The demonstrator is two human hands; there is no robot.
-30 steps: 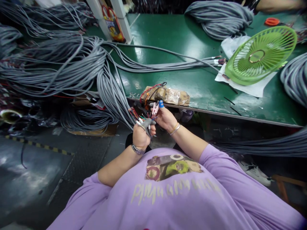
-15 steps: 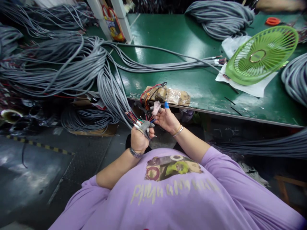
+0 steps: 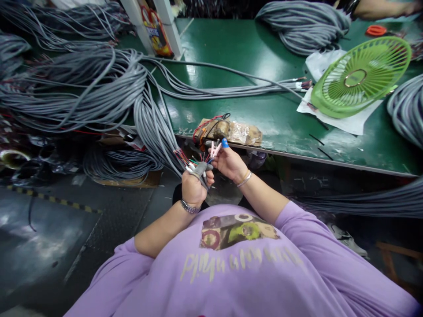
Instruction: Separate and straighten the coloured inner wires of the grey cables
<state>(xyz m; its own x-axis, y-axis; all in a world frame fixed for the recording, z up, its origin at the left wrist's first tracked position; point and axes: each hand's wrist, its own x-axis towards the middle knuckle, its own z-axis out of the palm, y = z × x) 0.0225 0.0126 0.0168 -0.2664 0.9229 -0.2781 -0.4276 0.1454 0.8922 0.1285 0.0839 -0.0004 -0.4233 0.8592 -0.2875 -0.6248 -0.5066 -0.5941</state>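
From the head camera, my left hand is closed in a fist around the ends of a cable bundle, with a grey sleeve on the forefinger. I hold it just below the bench edge, close to my chest, so the stripped coloured wires fan upward where I can see them. The bundle runs up and left from my fist to the big heap of cables on the bench.

My right hand sits just beside the left, fingers pinched on a small pink clip that touches the wire tips; a blue cap covers one fingertip. I judge the pinch firm, though how far the clip's mouth is open is too small to tell.

On the bench edge right above my hands lies a brown block with red and black leads, near at reach. A green fan rests tilted on white paper to the right. Nothing here serves as a container: the cables lie in loose coils, one more coil at the far side.
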